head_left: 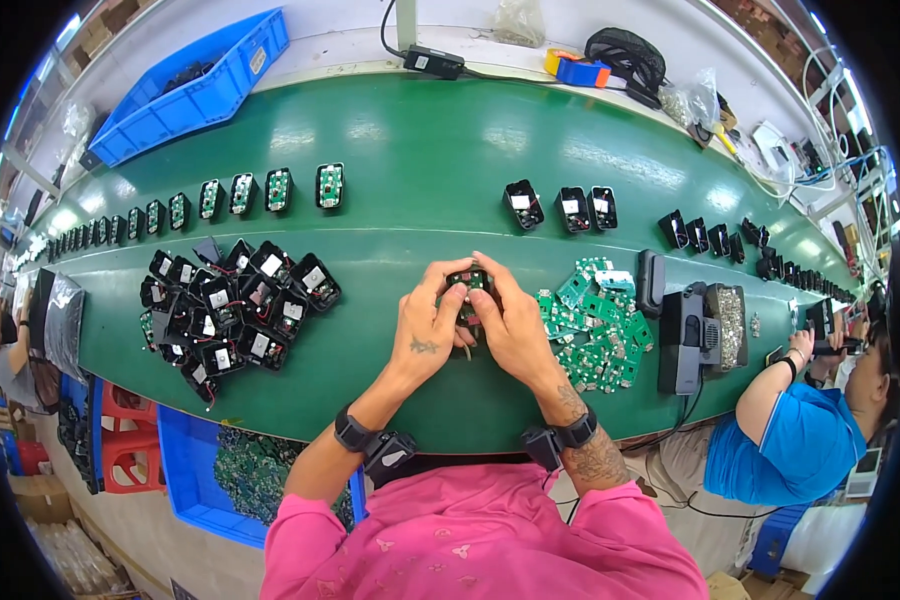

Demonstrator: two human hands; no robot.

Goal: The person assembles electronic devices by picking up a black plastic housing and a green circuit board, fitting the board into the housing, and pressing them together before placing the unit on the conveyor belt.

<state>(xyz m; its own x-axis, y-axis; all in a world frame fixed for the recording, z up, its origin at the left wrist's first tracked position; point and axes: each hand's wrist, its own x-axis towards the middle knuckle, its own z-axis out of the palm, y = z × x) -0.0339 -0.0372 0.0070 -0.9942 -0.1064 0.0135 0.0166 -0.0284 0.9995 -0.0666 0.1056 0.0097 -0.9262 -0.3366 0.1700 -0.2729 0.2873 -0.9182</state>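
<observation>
Both thumbs press down on a small green circuit board [471,279] that sits in a dark case between my hands. My left hand [428,325] curls round one side of it, and my right hand [516,322] closes round the other; the fingers hide most of the case. To the right of my right hand lies a loose heap of green circuit boards [600,325]. A pile of black plastic cases [232,312] with white-labelled parts and wires is heaped on my left.
Cases with boards [278,190] line the green table [420,150] at left; further black cases [573,209] stand at right. A dark device [681,345] adjoins a tray of small parts [727,325]. Blue crates [185,105] sit behind and below. A co-worker [800,430] sits at right.
</observation>
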